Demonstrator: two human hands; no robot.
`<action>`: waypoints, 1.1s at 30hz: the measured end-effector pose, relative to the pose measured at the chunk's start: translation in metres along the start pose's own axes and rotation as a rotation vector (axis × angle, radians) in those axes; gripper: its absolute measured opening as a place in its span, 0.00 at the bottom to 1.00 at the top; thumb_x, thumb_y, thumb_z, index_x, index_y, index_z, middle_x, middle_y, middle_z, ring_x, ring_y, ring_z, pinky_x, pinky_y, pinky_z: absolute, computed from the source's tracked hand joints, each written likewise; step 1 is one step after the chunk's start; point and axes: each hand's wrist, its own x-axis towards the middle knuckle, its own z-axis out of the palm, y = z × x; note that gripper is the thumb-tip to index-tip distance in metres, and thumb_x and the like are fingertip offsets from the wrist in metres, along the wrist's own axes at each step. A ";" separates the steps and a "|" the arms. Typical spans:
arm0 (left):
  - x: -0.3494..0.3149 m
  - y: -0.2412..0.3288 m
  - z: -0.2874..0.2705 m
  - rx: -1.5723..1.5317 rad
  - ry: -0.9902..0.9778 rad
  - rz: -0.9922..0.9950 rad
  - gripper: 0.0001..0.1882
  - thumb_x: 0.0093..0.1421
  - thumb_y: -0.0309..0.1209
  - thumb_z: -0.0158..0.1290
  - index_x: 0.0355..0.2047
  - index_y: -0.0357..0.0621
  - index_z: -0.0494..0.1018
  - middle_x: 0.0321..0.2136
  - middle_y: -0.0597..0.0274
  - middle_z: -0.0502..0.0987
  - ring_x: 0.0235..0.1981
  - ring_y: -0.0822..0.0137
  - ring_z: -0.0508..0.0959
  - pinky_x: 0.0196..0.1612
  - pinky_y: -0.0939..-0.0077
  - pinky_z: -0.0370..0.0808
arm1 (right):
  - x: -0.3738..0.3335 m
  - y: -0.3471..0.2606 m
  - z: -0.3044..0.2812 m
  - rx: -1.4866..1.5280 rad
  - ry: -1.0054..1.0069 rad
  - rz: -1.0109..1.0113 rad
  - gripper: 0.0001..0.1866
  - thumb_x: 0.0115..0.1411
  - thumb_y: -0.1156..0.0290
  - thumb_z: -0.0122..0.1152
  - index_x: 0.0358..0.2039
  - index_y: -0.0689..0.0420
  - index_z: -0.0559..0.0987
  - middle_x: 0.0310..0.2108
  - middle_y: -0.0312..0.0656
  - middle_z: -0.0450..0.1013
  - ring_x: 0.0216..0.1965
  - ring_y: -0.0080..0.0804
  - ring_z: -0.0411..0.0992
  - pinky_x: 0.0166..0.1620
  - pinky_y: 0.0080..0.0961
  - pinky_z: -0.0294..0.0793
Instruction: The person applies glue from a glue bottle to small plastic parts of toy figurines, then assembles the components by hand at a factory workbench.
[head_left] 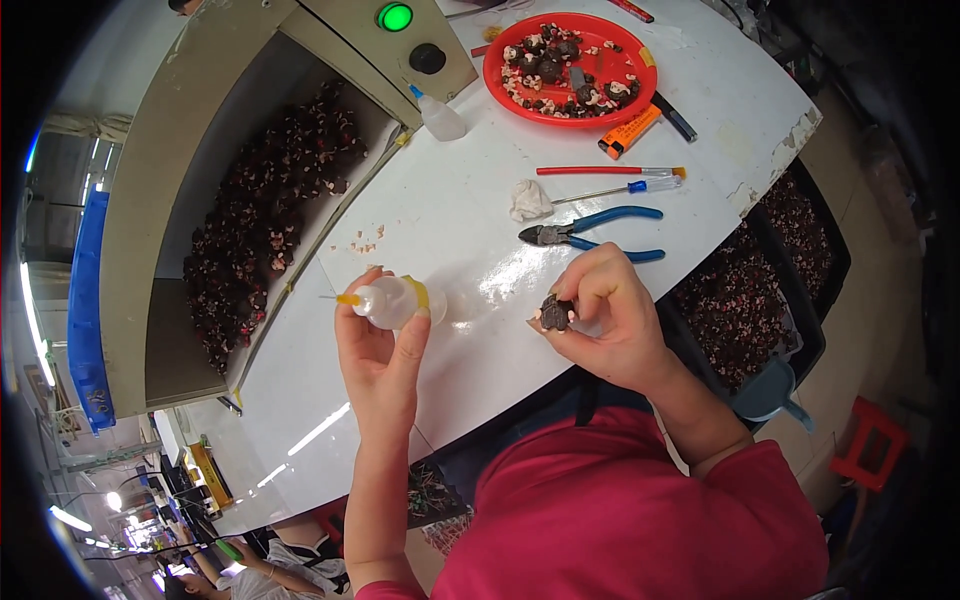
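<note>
Bottle over white table, tiled floor

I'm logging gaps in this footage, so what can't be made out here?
Head view:
Dark piece: partly covered by the right hand.
Yellow-banded bottle: partly covered by the left hand.
Red item: one end cut off by the top edge.
Heaped pieces at right: too small to tell apart.

Translucent plastic bottle, matt dark piece, glossy white tabletop, smooth red plastic tray
</note>
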 end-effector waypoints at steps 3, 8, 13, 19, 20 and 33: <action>0.020 0.019 -0.001 -0.055 -0.020 0.116 0.29 0.53 0.21 0.55 0.54 0.39 0.57 0.49 0.58 0.64 0.51 0.66 0.66 0.55 0.71 0.63 | 0.005 -0.004 0.001 -0.040 -0.008 -0.045 0.20 0.41 0.85 0.65 0.24 0.54 0.61 0.29 0.40 0.65 0.30 0.30 0.66 0.33 0.22 0.67; 0.066 0.084 0.043 -0.067 -0.074 0.349 0.29 0.53 0.17 0.54 0.54 0.39 0.57 0.48 0.58 0.66 0.49 0.70 0.68 0.52 0.76 0.65 | 0.015 -0.016 -0.015 -0.023 -0.033 -0.016 0.19 0.42 0.84 0.65 0.24 0.54 0.61 0.28 0.40 0.65 0.30 0.31 0.66 0.32 0.22 0.67; 0.098 0.124 0.096 -0.030 -0.183 0.450 0.25 0.52 0.23 0.58 0.50 0.39 0.63 0.41 0.62 0.72 0.41 0.74 0.72 0.46 0.81 0.69 | 0.019 -0.027 -0.022 -0.079 -0.056 -0.060 0.18 0.43 0.83 0.64 0.24 0.55 0.62 0.29 0.38 0.65 0.31 0.31 0.66 0.33 0.24 0.67; 0.111 0.106 0.137 0.315 -0.303 0.461 0.23 0.50 0.31 0.61 0.45 0.40 0.67 0.36 0.65 0.75 0.37 0.74 0.73 0.38 0.79 0.68 | 0.021 -0.027 -0.037 -0.013 -0.063 -0.041 0.16 0.42 0.84 0.61 0.24 0.56 0.62 0.29 0.38 0.64 0.31 0.33 0.65 0.33 0.25 0.66; 0.110 0.102 0.145 0.310 -0.330 0.463 0.23 0.49 0.33 0.61 0.45 0.40 0.68 0.35 0.65 0.75 0.34 0.75 0.72 0.37 0.79 0.68 | 0.022 -0.024 -0.040 0.034 -0.073 -0.062 0.16 0.42 0.84 0.61 0.25 0.56 0.62 0.28 0.38 0.64 0.31 0.34 0.65 0.33 0.25 0.66; 0.111 0.103 0.271 0.560 -0.893 0.530 0.23 0.49 0.32 0.59 0.47 0.44 0.68 0.36 0.50 0.76 0.37 0.58 0.77 0.42 0.68 0.72 | 0.018 -0.032 -0.043 0.001 -0.100 -0.062 0.16 0.41 0.83 0.61 0.25 0.58 0.62 0.28 0.41 0.64 0.31 0.38 0.65 0.33 0.29 0.65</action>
